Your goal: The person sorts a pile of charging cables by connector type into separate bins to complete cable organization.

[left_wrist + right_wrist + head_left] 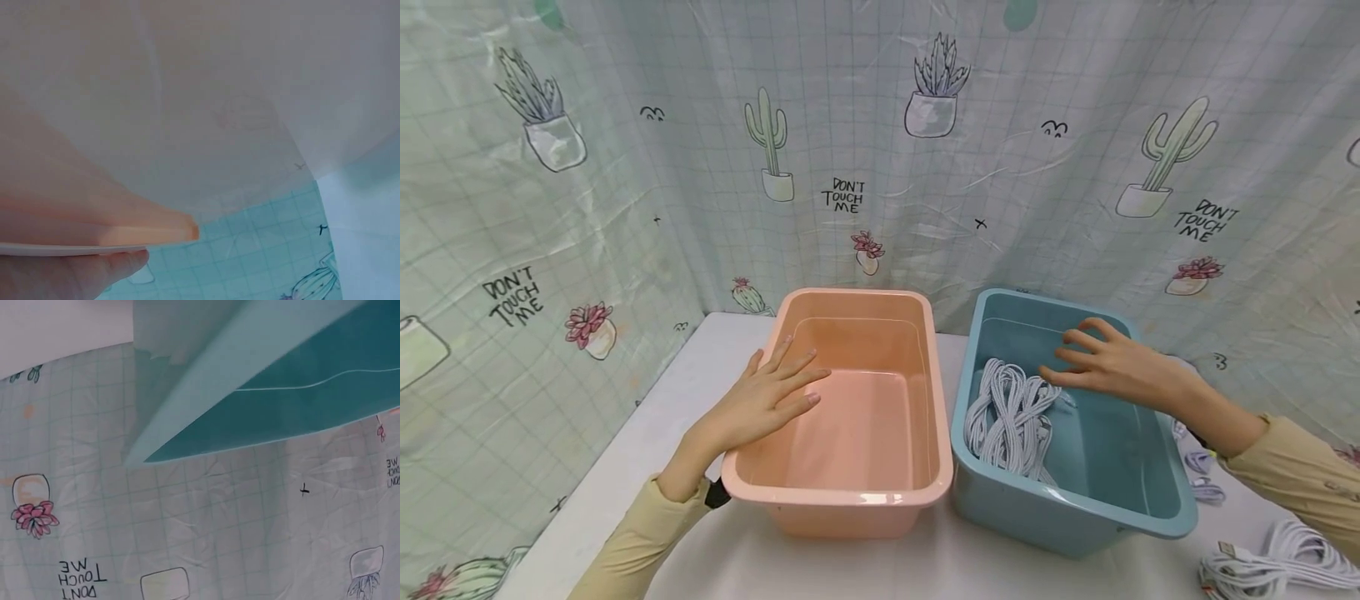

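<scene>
A peach plastic bin (842, 497) stands on the table's left part. My left hand (767, 396) reaches over its left rim, fingers straight and spread above the inside, holding nothing. In the left wrist view, part of that hand (75, 275) lies along the bin's rim (150, 236). To the right, a blue bin (1037, 487) holds bundled white cables (1011, 417) along its left side. Over this bin hovers my right hand (1108, 362), its fingers loosely bent and nothing between them. The right wrist view has only the blue bin's rim (206, 387), with the hand out of sight.
Coiled white cables with USB plugs (1273, 562) lie on the table at the front right. More cables (1202, 475) lie just right of the blue bin, partly hidden by it and the right arm. A cactus-print curtain (865, 142) hangs close behind both bins and along the left.
</scene>
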The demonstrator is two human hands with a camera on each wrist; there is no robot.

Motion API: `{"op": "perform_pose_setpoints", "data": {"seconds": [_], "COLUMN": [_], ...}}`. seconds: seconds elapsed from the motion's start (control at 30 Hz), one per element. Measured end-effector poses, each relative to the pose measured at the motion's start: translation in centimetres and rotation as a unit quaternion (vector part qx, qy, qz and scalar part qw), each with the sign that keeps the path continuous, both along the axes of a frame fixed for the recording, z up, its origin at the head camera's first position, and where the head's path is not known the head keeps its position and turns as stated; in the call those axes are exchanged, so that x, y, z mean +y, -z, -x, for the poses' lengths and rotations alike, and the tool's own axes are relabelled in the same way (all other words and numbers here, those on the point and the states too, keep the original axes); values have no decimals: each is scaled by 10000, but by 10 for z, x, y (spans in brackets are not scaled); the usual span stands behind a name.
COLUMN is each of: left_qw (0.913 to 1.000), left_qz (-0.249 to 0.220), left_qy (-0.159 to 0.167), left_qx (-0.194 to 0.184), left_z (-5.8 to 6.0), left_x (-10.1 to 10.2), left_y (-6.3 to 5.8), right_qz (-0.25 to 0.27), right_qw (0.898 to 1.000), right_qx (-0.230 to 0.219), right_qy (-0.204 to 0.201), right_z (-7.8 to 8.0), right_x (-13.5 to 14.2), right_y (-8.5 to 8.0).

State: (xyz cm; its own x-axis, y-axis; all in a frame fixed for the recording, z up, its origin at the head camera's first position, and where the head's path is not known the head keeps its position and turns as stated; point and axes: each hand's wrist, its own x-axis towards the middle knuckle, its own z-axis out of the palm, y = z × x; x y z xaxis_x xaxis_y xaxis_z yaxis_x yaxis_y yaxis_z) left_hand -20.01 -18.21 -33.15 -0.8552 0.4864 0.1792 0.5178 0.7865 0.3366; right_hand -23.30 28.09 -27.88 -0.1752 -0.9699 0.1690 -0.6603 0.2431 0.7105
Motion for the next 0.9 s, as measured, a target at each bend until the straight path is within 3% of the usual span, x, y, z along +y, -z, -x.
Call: {"op": "perform_pose_setpoints", "data": {"seconds": [0.2, 0.33, 0.5, 0.67, 0.9], "left_qw": [10000, 10000, 10000, 10000, 10000], "left_qz": [21, -15, -28, -38, -12], "left_qy": [-10, 5, -1, -12, -22], "left_qx": [8, 16, -20, -14, -77], "left_z": [-1, -1, -2, -2, -2], "left_x": [1, 0, 0, 0, 0], "left_y": [-2, -2, -1, -1, -2], "right_qz": [-236, -121, 905, 1889, 2600], "right_qw": [9989, 9977, 9920, 9780, 9593], "right_qx": [-126, -243, -710, -770, -975], "right_qy": [395, 615, 525, 430, 502], "right_z": [-9, -14, -16, -18, -27], "right_x": [2, 5, 9, 15, 24], "right_y": [-2, 0, 9, 16, 15]}}
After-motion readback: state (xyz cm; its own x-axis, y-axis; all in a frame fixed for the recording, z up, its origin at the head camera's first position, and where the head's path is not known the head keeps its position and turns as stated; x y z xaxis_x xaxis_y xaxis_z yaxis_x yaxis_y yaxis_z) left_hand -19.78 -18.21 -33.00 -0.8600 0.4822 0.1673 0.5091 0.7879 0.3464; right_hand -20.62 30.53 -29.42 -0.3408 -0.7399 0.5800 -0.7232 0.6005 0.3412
